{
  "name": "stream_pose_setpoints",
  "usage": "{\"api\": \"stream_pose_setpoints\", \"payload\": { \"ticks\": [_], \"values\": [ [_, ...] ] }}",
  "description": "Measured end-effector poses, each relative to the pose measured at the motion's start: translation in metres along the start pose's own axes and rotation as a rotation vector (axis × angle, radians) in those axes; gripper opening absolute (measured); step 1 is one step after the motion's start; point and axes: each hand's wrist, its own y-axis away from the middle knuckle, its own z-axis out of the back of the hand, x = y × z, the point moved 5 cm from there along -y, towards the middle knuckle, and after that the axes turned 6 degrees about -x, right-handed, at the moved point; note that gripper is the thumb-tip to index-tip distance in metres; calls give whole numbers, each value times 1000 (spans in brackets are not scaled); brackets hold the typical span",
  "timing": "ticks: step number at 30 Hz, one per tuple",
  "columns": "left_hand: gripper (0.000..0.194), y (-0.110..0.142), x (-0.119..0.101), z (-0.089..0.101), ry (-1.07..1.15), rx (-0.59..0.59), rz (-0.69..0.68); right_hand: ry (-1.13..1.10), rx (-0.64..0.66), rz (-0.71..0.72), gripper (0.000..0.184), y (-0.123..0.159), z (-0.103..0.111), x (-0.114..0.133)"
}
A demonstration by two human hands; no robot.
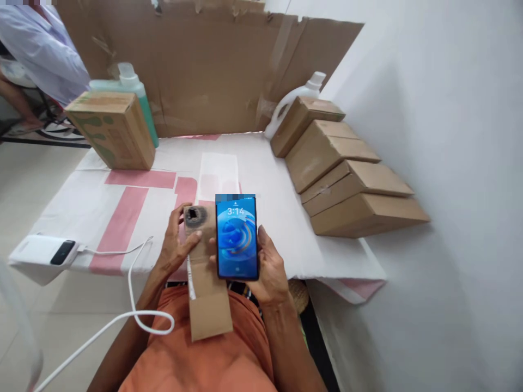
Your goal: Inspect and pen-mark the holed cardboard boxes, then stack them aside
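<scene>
My right hand (pixel 272 267) is wrapped round a smartphone (pixel 237 239), held upright with its lit screen toward me; the clock on it reads 3:14. Left of the phone is a long folded piece of cardboard (pixel 210 313) with a dark-edged hole near its top. My left hand (pixel 178 242) grips that cardboard by its left side, thumb across the front. The phone overlaps the cardboard's right edge, and fingertips of my right hand show between them. Both things are in front of my body at the table's near edge.
A cloth-covered table (pixel 261 169) lies ahead, with a cardboard panel (pixel 204 71) at its back. Several cardboard boxes (pixel 339 163) and a white jug (pixel 286 100) line the right. At left stand a box (pixel 116 130), a green bottle (pixel 147 109) and a cabled power bank (pixel 43 250). A person (pixel 41 49) sits beyond.
</scene>
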Motion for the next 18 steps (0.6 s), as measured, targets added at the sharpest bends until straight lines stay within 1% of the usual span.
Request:
{"api": "stream_pose_setpoints", "payload": {
  "ticks": [1,3,6,9,11,13,15,18],
  "values": [
    [72,0,3,3,0,-1,11,39,-55,71,49,-5,13,9],
    [72,0,9,8,0,-21,51,148,-204,228,52,-17,46,26],
    [75,0,16,11,15,-38,96,414,-448,459,56,-35,98,49],
    [76,0,18,12,20,-48,108,691,-632,575,61,-48,137,62],
    [74,0,20,12,26,-56,117,790,-707,598,56,-52,154,66],
    [72,0,23,13,38,-66,131,868,-773,607,50,-52,166,69],
    [70,0,28,16,48,-83,143,963,-834,609,46,-50,174,74],
    [71,0,33,20,55,-107,162,1098,-895,615,42,-43,178,80]
  ]
}}
